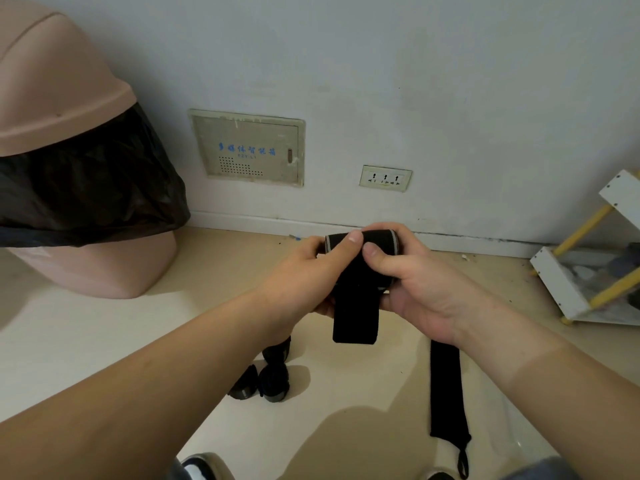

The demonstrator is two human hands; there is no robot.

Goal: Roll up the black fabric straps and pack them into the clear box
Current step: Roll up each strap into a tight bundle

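Our left grip and right grip both pinch the half-rolled black strap above the floor, thumbs on the roll, tail hanging. Rolled straps and a flat strap lie on it below.

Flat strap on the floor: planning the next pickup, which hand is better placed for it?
Right, probably: the flat strap lies on the right hand's side, across from the left hand; both grip the part-rolled strap.

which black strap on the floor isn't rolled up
The long black fabric strap lying flat on the right; the three rolled black straps sit left of it.
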